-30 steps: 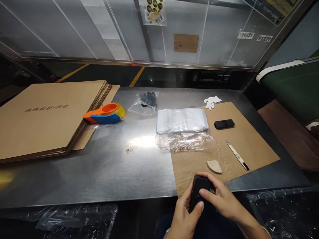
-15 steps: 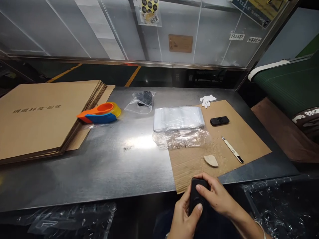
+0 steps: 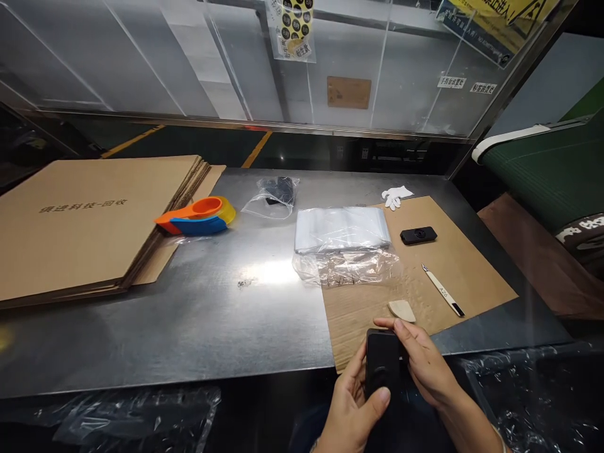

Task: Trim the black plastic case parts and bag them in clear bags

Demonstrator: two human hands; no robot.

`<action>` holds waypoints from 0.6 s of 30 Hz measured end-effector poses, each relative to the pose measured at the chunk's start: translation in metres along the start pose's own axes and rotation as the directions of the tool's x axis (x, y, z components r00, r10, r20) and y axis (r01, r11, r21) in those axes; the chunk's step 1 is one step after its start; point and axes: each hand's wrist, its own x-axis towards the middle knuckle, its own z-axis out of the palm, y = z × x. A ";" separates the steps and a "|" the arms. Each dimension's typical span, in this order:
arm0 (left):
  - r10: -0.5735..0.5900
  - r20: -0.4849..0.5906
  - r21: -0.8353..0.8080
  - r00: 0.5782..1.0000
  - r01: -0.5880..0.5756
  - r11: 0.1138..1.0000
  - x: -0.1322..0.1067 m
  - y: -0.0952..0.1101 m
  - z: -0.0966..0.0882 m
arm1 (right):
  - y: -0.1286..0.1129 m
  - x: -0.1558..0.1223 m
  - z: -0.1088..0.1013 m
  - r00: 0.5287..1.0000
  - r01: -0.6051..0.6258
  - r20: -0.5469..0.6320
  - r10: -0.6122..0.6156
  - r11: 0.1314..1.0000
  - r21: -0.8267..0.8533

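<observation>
Both my hands hold a black oblong plastic case (image 3: 382,358) upright in front of the table's edge. My left hand (image 3: 349,402) wraps its left side and lower part, the thumb across the front. My right hand (image 3: 427,362) grips the upper right edge, its thumb and index finger by the top corner. Just beyond the case lies a beige wedge-shaped pad (image 3: 402,311) on the brown cardboard sheet (image 3: 363,314). A white-handled craft knife (image 3: 442,289) and a second black oblong case (image 3: 418,235) with a round ring lie farther right.
A stack of clear plastic bags (image 3: 342,229) lies mid-table, with a bagged dark item (image 3: 280,190) behind. An orange and blue tape dispenser (image 3: 198,217) touches the cardboard stack (image 3: 85,233). A white glove (image 3: 395,196) is at the back. A green conveyor belt (image 3: 542,163) stands right.
My right thumb has moved from the case's front to its upper right edge, showing more of the front. The case stays in both hands. The view has shifted slightly.
</observation>
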 end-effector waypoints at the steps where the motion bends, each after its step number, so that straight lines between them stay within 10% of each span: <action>1: 0.022 0.004 -0.003 1.000 -0.022 1.000 0.000 -0.002 0.000 | 0.000 0.001 -0.001 1.000 0.018 -0.004 -0.018 1.000 -0.011; 18: -0.130 0.126 -0.038 0.983 0.136 0.990 0.007 0.005 -0.002 | 0.006 0.004 -0.011 0.999 0.036 -0.015 -0.037 0.998 -0.049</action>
